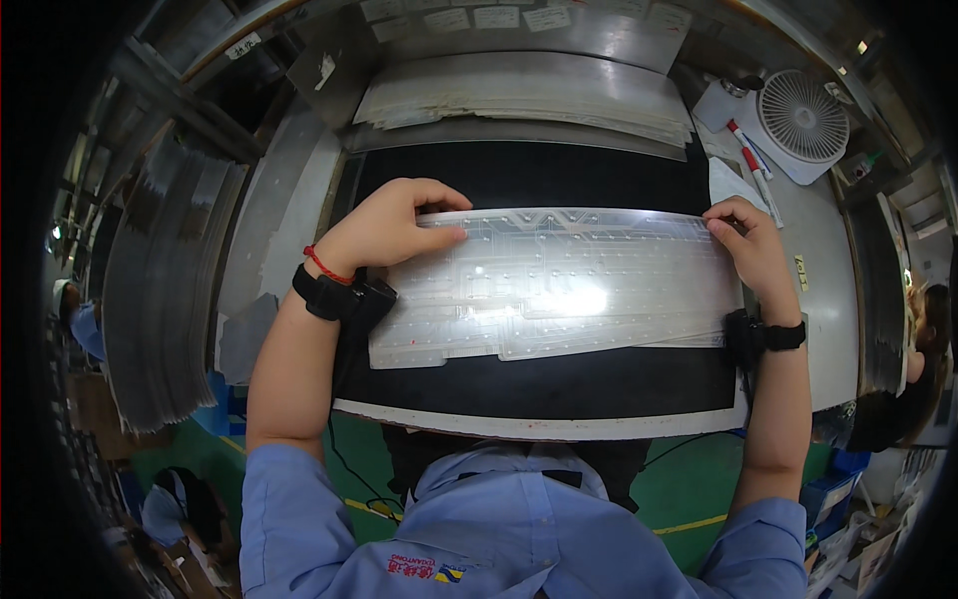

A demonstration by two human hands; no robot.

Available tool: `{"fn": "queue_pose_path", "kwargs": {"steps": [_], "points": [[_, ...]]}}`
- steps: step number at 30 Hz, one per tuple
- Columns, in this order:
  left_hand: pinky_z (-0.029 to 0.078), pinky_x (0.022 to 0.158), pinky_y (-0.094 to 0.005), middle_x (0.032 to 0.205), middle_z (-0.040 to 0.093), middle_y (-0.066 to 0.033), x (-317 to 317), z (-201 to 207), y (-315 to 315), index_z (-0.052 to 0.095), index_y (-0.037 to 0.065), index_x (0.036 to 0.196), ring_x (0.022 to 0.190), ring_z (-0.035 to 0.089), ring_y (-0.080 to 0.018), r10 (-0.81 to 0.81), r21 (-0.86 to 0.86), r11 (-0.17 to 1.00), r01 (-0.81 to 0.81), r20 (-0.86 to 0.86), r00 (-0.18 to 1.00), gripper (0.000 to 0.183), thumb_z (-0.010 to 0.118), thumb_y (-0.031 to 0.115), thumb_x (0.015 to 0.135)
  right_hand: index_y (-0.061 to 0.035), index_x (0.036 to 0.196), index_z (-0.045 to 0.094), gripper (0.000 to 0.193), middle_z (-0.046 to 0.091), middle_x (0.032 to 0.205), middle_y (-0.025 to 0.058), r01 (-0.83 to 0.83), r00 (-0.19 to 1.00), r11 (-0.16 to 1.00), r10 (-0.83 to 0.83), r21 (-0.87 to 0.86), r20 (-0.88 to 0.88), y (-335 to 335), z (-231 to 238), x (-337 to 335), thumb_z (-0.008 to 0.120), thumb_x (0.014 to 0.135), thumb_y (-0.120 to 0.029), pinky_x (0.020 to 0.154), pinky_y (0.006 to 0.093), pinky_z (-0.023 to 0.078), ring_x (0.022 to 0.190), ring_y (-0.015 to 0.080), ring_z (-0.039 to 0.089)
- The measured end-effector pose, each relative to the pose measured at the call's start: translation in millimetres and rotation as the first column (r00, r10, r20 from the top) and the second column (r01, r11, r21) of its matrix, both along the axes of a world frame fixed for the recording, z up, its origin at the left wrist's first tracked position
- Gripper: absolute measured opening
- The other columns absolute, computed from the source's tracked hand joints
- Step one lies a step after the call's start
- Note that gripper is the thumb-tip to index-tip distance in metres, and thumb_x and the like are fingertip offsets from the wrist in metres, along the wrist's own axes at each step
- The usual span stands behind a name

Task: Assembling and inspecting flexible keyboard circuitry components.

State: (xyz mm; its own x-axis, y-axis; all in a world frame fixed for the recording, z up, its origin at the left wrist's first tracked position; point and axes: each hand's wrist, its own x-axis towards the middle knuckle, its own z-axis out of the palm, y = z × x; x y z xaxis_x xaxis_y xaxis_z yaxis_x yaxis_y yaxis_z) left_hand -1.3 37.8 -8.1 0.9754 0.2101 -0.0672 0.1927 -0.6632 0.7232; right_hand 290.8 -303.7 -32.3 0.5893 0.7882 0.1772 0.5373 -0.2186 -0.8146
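A clear, shiny plastic film sheet printed with fine circuit lines and dots, like a keyboard membrane, spans the space between my hands. My left hand grips its far left corner, thumb on top and fingers behind the edge. At the far right corner my right hand pinches the sheet between thumb and fingers. Its near edge is stepped and lies over a black mat. Another layer's edge shows under the sheet at the lower right. Glare hides part of the printed pattern.
A stack of similar sheets lies at the back of the bench. At the right are a white fan, a red marker and a small bottle. Tall stacked sheets stand at the left. Other people are at both sides.
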Motion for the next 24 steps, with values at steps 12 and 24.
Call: {"fn": "queue_pose_path", "kwargs": {"steps": [12, 24], "points": [[0.047, 0.063, -0.0306, 0.07, 0.061, -0.0109, 3, -1, -11, 0.065, -0.005, 0.083, 0.065, 0.056, -0.0165, 0.01, 0.104, 0.995, -0.003, -0.066, 0.998, 0.02, 0.064, 0.015, 0.078, -0.0007, 0.099, 0.069, 0.01, 0.061, 0.088, 0.0013, -0.028, 0.999, 0.998, 0.026, 0.057, 0.034, 3, -3, -1, 0.068, 0.09, -0.006, 0.074, 0.0249, 0.042, 0.08, 0.011, 0.054], [0.046, 0.062, -0.0302, 0.071, 0.061, -0.0101, 3, -5, -7, 0.066, -0.005, 0.084, 0.065, 0.055, -0.0158, -0.007, 0.053, 0.999, 0.011, -0.058, 0.998, 0.021, 0.064, 0.016, 0.079, -0.0002, 0.099, 0.069, 0.01, 0.062, 0.089, 0.0013, -0.029, 0.999, 0.998, 0.028, 0.063, 0.016, 3, -2, -2, 0.067, 0.091, -0.006, 0.075, 0.0242, 0.044, 0.081, 0.01, 0.055]]}}
